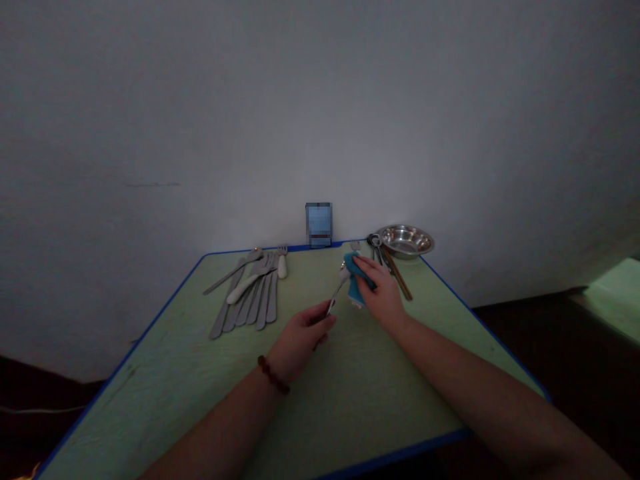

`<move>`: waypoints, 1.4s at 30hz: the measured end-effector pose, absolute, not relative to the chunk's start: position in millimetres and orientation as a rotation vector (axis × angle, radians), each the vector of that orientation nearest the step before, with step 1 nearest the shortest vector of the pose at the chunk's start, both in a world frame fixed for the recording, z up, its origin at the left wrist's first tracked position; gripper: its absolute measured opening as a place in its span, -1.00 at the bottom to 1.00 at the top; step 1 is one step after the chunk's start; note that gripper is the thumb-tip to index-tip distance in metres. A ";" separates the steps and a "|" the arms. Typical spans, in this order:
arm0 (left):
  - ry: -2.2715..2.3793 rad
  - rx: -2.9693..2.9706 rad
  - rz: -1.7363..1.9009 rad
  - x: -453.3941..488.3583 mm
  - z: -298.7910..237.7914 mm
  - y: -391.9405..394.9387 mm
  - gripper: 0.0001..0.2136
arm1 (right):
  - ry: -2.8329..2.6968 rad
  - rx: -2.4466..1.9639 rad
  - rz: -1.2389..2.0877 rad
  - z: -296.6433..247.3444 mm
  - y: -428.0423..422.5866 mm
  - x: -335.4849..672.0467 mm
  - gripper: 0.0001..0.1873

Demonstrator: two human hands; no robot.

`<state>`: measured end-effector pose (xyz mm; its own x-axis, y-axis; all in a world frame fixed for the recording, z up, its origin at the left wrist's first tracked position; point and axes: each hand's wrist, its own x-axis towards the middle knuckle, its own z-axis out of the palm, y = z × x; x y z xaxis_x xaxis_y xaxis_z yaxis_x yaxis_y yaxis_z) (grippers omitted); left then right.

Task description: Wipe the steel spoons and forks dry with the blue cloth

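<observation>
My left hand (303, 331) grips a metal spoon (337, 287) by its handle, the bowl end pointing up and to the right above the table. A blue cloth (356, 289) is in my right hand (381, 291), whose fingers are closed on it beside the spoon's bowl. The cloth appears to touch the bowl, and it hides part of that end. To the left lies a group of knives (254, 303), with a white-handled fork (245, 287) across them. Another spoon (233, 272) rests at their far side, and a second white-handled fork (283, 263) stands out at the right.
At the back right corner sits a shiny metal bowl (406, 241), with wooden chopsticks (397, 273) and several metal utensils (376, 245) beside it. A phone-like screen (319, 225) leans on the wall. The green table (200, 373) has a blue edge.
</observation>
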<state>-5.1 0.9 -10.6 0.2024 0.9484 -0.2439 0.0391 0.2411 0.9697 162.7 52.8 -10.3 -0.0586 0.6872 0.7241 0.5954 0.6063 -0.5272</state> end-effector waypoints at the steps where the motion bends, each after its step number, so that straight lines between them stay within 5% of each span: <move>1: 1.175 1.142 0.867 -4.9 -10.0 0.7 -0.59 | -1.739 -1.053 0.106 -10.5 52.6 162.6 -0.56; 42: 1.195 1.034 0.998 1.5 -10.4 2.8 -0.72 | -2.145 -0.957 -0.341 -5.1 48.6 164.8 -0.59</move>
